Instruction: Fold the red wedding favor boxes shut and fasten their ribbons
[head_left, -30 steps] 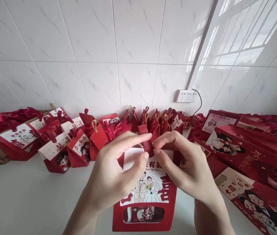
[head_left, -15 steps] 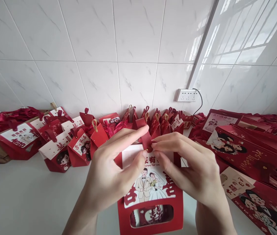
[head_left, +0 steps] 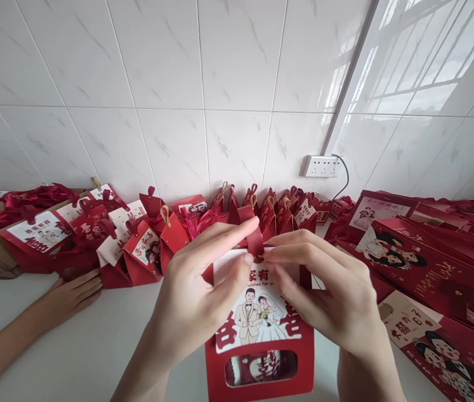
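Observation:
A red gift box stands in front of me. Its white front panel carries a cartoon bride and groom, and wrapped items show through its oval window. A red ribbon rises from a small hole at the box's top. My left hand is closed at the top left, thumb on the front panel and index finger along the ribbon. My right hand is closed at the top right, its fingertips pinching by the ribbon's base. The box's upper sides are partly hidden behind my hands.
Another person's hand reaches in from the left, touching a row of small red gift boxes. More boxes with loops line the wall. Larger flat boxes pile up at right. A power strip hangs on the tiles.
Another person's arm has come in from the left, and a box there has moved back. My hands stay at the box's top with little visible movement; the view has shifted slightly.

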Demonstrator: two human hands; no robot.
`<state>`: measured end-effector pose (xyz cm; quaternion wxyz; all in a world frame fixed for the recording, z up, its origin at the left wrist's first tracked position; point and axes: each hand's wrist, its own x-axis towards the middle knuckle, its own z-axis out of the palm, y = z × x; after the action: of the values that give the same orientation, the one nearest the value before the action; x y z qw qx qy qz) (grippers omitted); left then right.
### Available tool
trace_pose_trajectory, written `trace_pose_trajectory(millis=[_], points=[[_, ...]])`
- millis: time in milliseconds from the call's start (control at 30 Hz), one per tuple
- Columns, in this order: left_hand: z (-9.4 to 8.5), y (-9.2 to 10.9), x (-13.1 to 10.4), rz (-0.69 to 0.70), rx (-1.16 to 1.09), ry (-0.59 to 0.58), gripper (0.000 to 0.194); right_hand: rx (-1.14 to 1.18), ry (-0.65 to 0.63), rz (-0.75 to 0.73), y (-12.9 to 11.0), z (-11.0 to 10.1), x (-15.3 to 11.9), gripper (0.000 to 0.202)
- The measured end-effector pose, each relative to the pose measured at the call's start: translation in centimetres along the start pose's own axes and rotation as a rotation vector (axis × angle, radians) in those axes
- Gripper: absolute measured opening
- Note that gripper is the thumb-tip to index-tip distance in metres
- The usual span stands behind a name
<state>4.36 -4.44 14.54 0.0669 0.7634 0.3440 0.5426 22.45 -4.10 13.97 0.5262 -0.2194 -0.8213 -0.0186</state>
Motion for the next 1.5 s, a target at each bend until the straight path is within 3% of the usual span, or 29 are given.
trace_pose_trajectory(millis=[300,467,800,1200,1500], points=[[0.2,-0.3,-0.2,0.12,0.028,-0.009,0.046,-0.079,0.02,0.276,-0.9,-0.1,-0.1,0.01],[0.6,-0.5,-0.3,0.167,0.077,0.0,0.048,-0.07,-0.017,0.304,-0.7,-0.2,0.0,0.008],[0.4,-0.6,0.3,0.001,-0.074,-0.085,0.045,-0.113,-0.002,0.239,-0.4,0.0,0.0,0.001],[1.1,-0.1,0.1,-0.134,-0.171,-0.011,0.04,-0.112,0.031,0.297,-0.7,0.4,0.1,0.005],[1.3,0.4,-0.2,-0.187,-0.186,0.033,0.039,-0.007,-0.016,0.433,-1.2,0.0,0.0,0.003]])
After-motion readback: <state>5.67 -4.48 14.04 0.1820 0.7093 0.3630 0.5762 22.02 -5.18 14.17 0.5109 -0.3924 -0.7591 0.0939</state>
